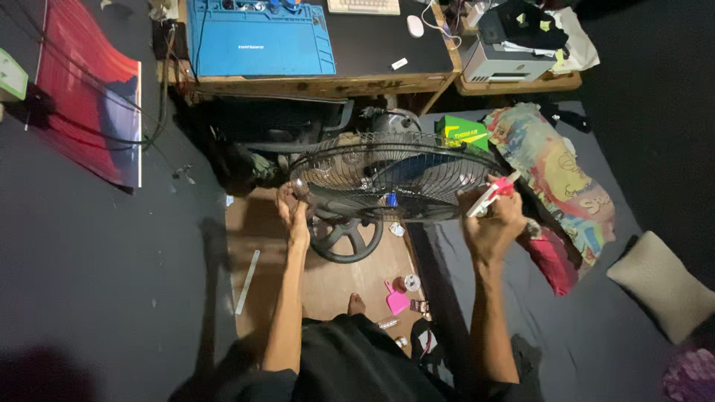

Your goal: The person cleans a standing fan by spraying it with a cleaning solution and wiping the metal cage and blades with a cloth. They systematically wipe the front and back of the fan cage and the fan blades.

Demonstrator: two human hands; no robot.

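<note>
A standing fan with a black wire cage [395, 175] lies tilted in front of me, its round base [347, 237] below it on a brown board [257, 223]. My left hand [295, 216] grips the left rim of the cage. My right hand [493, 219] is at the cage's right rim and holds a red and white tool [492, 193] against it. A small blue part [391, 199] shows near the cage's lower edge.
A wooden desk holds a blue mat [257, 37] behind the fan. A green box [462, 132], a patterned pillow [555, 171] and a grey cushion [659, 286] lie right. A pink tool [396, 299] and small parts sit near my foot [357, 304]. A metal strip [247, 281] lies left.
</note>
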